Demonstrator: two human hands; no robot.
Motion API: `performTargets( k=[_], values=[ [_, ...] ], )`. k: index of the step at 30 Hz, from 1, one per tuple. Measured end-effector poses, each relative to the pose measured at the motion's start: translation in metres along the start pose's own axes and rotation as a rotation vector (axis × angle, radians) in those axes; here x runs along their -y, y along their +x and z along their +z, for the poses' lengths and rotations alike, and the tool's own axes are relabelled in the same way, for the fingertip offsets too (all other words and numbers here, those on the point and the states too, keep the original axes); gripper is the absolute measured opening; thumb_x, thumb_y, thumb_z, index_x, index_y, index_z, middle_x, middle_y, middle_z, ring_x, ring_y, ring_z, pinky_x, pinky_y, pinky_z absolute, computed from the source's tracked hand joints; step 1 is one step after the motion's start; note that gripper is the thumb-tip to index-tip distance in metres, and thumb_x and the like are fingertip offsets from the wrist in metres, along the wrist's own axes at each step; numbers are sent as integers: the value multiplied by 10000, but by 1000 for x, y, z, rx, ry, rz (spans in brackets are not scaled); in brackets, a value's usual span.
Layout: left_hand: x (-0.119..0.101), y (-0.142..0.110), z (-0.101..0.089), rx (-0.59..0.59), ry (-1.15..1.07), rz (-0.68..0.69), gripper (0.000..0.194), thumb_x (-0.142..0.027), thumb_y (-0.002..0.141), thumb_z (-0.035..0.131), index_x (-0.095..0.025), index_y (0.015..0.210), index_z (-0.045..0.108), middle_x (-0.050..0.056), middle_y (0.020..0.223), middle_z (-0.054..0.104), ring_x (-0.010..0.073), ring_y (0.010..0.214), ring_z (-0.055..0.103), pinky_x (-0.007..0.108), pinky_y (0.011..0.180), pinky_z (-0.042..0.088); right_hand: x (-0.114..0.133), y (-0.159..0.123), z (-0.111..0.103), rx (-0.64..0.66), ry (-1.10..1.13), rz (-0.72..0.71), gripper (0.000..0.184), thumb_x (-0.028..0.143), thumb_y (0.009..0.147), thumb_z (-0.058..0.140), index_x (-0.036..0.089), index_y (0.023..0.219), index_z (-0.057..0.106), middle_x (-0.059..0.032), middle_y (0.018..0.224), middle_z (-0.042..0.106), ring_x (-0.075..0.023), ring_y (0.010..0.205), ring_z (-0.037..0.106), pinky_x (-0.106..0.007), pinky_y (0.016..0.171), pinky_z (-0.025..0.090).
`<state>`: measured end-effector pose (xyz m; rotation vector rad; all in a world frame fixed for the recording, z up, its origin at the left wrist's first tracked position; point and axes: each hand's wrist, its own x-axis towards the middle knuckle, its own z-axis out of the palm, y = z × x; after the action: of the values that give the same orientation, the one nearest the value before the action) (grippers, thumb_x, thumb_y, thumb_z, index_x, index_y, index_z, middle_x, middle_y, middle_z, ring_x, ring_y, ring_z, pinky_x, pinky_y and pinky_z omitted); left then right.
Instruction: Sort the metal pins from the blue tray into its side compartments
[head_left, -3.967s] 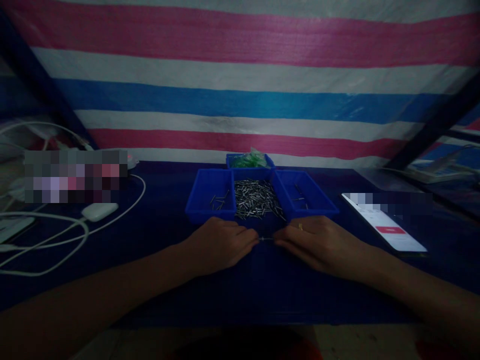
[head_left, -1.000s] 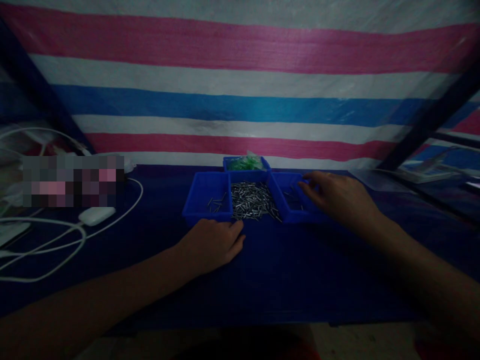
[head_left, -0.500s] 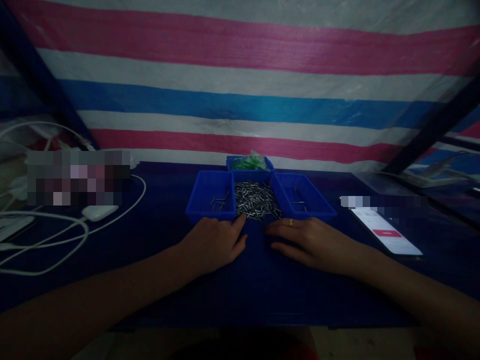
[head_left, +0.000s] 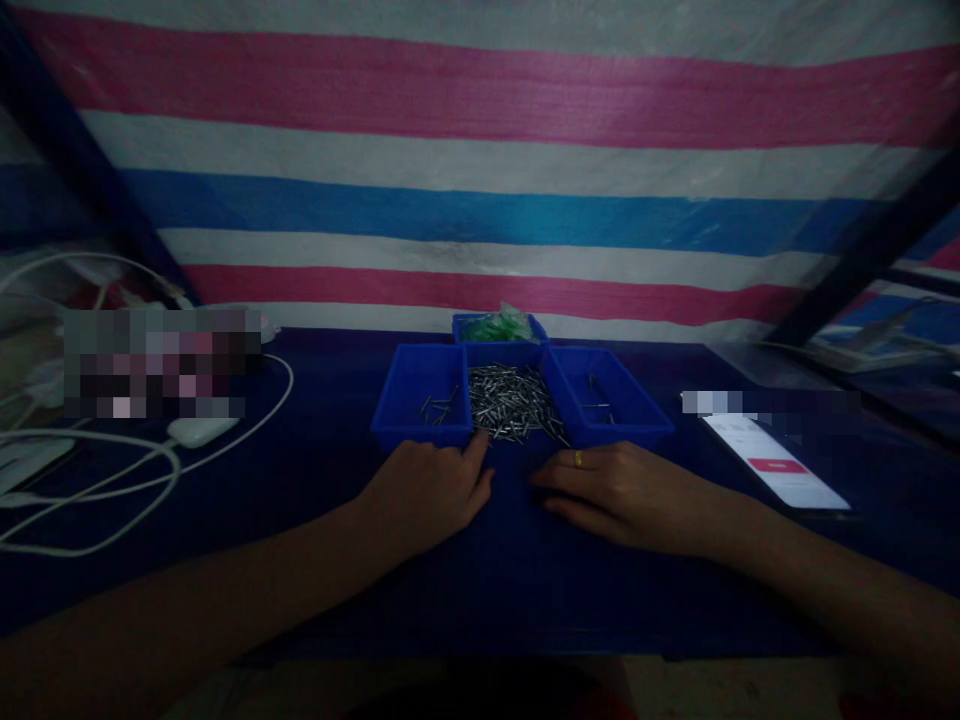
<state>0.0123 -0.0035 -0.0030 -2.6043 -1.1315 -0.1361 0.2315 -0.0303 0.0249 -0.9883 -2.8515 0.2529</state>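
A pile of thin, shiny metal pins, too small to tell if nails or screws, lies on the dark blue table between two blue bins. My left hand rests in front of the left bin, index finger stretched to the near left edge of the pile, thumb apart. On the other side, my right hand, with a ring, lies palm down before the right bin, fingers extended and holding nothing visible. Each of these bins has a few pins inside.
Behind the pile stands a third blue bin with green plastic bags. A lit phone lies on the right. White cables and a white adapter lie on the left. A striped sheet hangs behind the table.
Both hands stay almost where they were. The left index fingertip has shifted very slightly left at the pile's edge, and the view has tilted a little.
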Motion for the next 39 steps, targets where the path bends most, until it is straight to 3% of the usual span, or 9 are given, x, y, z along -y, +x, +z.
performTargets(
  k=[12, 23, 27, 33, 39],
  values=[
    [10, 2, 6, -72, -41, 100, 129, -184, 863, 396, -180, 864, 525, 10, 591, 593, 163, 460, 575, 226, 405, 372, -1, 0, 1, -1, -23, -18, 255, 222, 889, 379, 152, 1088, 522, -58, 872, 590, -129, 759, 566, -258, 685, 440],
    [11, 2, 6, -17, -21, 146, 79, -139, 843, 426, -186, 864, 486, -16, 604, 602, 179, 471, 587, 226, 372, 343, 0, -1, 2, 19, -10, -9, 252, 226, 890, 381, 159, 1093, 515, -53, 889, 580, -128, 775, 557, -257, 699, 437],
    [10, 2, 7, -31, -61, 237, 65, -145, 848, 414, -180, 848, 470, -19, 641, 595, 159, 500, 578, 224, 387, 350, -1, -1, 2, 24, -21, -9, 244, 214, 887, 379, 154, 1075, 524, -52, 876, 578, -131, 767, 552, -260, 696, 434],
    [3, 2, 2, -104, -154, 390, 97, -195, 856, 384, -173, 837, 476, 2, 751, 540, 142, 648, 538, 219, 451, 384, -1, 1, 5, -11, -3, 9, 226, 228, 884, 387, 156, 1033, 540, -49, 852, 576, -135, 773, 547, -263, 704, 427],
    [0, 0, 0, -172, -190, 397, 122, -196, 860, 371, -159, 883, 484, 17, 812, 530, 147, 734, 510, 245, 536, 409, 0, 2, 9, -68, 16, 2, 227, 279, 888, 392, 145, 969, 556, -35, 763, 559, -123, 691, 525, -242, 638, 402]
  ],
)
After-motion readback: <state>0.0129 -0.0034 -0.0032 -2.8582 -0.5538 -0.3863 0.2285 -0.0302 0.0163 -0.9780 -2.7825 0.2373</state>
